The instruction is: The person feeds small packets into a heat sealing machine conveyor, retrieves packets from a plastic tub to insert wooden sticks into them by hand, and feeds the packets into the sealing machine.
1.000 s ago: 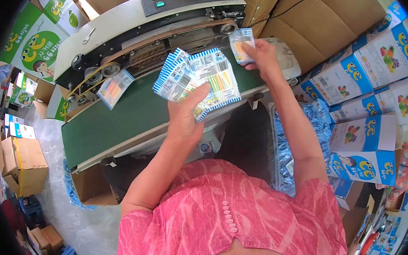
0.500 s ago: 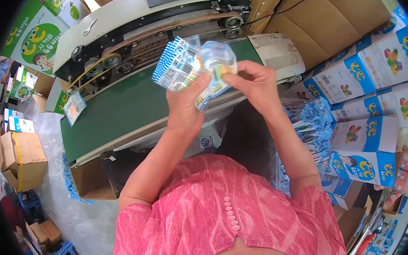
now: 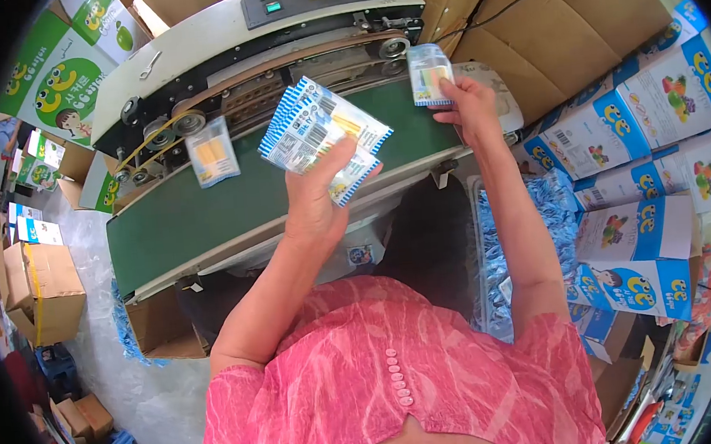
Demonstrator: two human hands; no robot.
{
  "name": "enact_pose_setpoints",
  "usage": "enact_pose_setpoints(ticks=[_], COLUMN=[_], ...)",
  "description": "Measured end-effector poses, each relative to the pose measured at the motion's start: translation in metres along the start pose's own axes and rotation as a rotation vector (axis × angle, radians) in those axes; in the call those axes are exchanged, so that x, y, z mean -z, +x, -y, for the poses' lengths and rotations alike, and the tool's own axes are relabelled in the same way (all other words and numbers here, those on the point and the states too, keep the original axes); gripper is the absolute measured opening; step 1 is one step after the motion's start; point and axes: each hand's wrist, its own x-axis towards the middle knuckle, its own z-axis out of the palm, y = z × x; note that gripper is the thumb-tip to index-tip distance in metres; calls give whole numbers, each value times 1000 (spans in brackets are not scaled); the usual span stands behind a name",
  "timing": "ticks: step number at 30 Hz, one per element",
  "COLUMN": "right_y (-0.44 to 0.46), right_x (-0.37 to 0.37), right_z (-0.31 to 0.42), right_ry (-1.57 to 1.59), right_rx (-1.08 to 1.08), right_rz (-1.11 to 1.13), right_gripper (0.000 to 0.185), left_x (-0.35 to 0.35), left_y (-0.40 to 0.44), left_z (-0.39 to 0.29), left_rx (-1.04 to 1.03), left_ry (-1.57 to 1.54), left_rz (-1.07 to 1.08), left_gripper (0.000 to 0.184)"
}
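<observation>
My left hand (image 3: 319, 187) is closed around a fanned bunch of clear packets (image 3: 302, 130) with blue-striped edges, printed labels and yellowish contents, held above the green conveyor belt (image 3: 286, 194). At the right end of the sealing machine (image 3: 277, 69), my right hand (image 3: 473, 108) pinches one similar packet (image 3: 429, 78) by its right side. That packet stands near the rollers, its upper edge close to them. Another packet (image 3: 211, 152) rests against the machine's front, left of my left hand, with no hand on it.
Blue-and-white printed cartons (image 3: 623, 126) are stacked at the right. Below them stands a clear-walled bin (image 3: 524, 242) of blue packaging. Brown cardboard (image 3: 558, 31) leans behind the belt's right end. An open carton (image 3: 163, 321) sits under the left end. Several boxes (image 3: 39, 289) stand on the floor at left.
My right hand has moved away from the bunch, up and right to the rollers, carrying one packet. The packet at the belt's left end is gone from view; one now shows farther right.
</observation>
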Motion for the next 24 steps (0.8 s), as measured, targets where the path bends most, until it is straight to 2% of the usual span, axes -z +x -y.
enact_pose_setpoints(ticks=[5, 8, 9, 12, 17, 20, 24], right_y=[4, -11, -24, -71, -85, -85, -84], right_x=[-24, -31, -36, -48, -41, -32, -26], right_z=[-2, 5, 11, 28, 29, 20, 16], right_ry=[-151, -700, -700, -183, -88, 41, 57], right_rx=[47, 553, 552, 169, 73, 92, 114], right_rz=[104, -33, -25, 499, 455, 274, 175], right_gripper=[23, 24, 24, 25, 27, 26, 27], left_x=[1, 3, 4, 5, 5, 7, 5], left_y=[-5, -4, -3, -1, 3, 6, 9], left_z=[-3, -7, -8, -3, 7, 11, 14], left_rx=[34, 32, 37, 52, 56, 56, 61], left_ry=[6, 40, 72, 101, 115, 133, 107], left_rz=[8, 20, 36, 52, 79, 80, 53], left_gripper=[36, 36, 36, 37, 38, 40, 38])
